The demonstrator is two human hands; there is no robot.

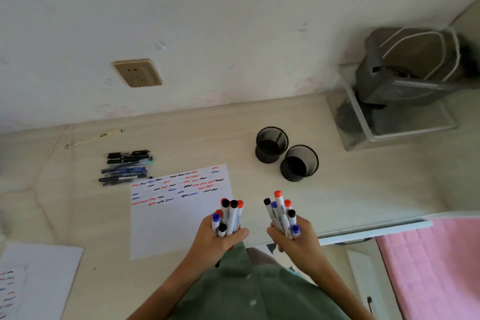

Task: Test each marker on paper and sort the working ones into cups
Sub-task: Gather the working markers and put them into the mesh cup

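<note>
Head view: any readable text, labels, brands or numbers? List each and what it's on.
None can be read.
Marker barrels in the left hand: dark print, too blurred to read.
Marker barrels in the right hand: dark print, too blurred to read.
Test sheet: only red, blue and black squiggles, no words.
Pen pile: no print legible.

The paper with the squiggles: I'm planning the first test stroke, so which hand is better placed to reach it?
Probably the left hand: it grips its marker bundle directly over the paper's blank lower part. The right hand holds its bundle off the paper, nearer the cups.
</note>
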